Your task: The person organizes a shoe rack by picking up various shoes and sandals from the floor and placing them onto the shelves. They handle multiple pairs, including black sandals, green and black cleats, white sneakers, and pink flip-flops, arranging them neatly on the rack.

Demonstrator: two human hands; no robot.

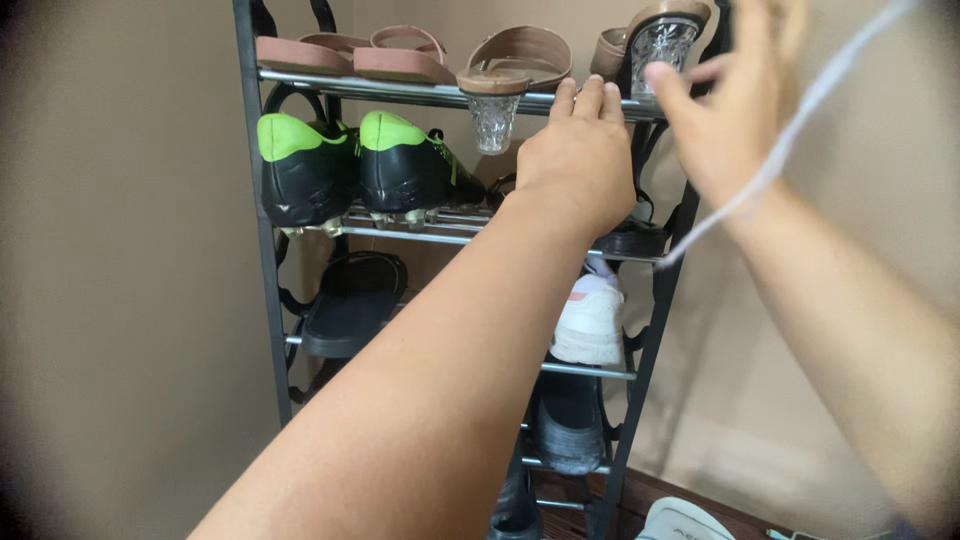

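- Right hand (735,95), upper right of frame: reaching toward the clear-heeled sandal (655,40) on the top shelf; fingers spread open, gripping nothing; a white cord (790,130) is crossing in front of it.
- Left hand (578,155), centre top: resting its fingertips on the top rail of the shoe rack (250,200), open, holding nothing.
- Second clear-heeled sandal (500,85), upper centre: heel overhanging the rail; a nudge could be tipping it off.
- Black-and-green boots (360,170), upper left: sitting one shelf below.
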